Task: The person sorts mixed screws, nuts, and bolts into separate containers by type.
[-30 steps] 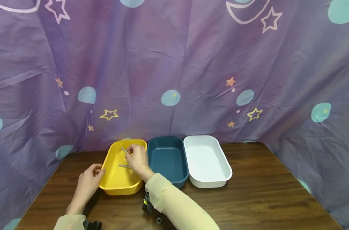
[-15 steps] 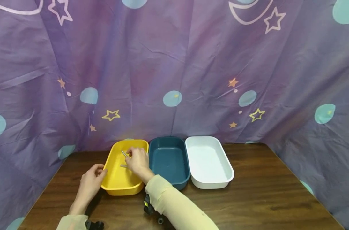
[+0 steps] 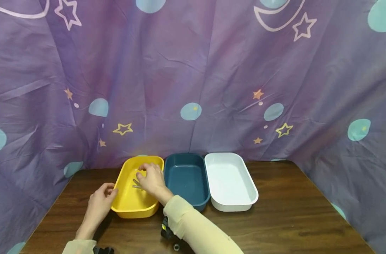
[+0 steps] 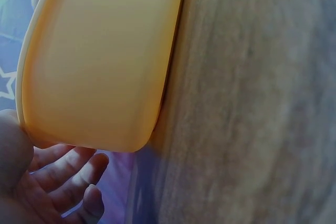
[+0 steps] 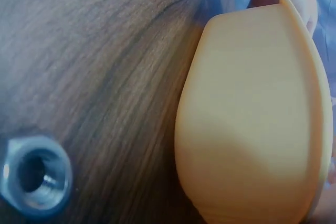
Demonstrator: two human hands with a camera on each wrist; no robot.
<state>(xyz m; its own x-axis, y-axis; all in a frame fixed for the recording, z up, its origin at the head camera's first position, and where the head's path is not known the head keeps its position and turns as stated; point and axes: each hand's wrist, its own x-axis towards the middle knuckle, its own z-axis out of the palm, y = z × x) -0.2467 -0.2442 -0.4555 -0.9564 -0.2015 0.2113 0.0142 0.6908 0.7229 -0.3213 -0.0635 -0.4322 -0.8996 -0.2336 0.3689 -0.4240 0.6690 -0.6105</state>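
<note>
Left grip [image 3: 99, 201] pinches smooth yellow tray [image 3: 131, 204]; right grip [image 3: 151, 179], parted, near slim metal rods [image 3: 136, 186].

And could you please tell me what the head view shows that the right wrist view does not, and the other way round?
Only the head view shows the blue tray, the white tray and the metal rods lying inside the yellow tray. Only the right wrist view shows close detail of the nut, with ridges inside its hole. Both show the yellow tray's outer wall, the nut, the wooden table and part of the left hand at the tray.
</note>
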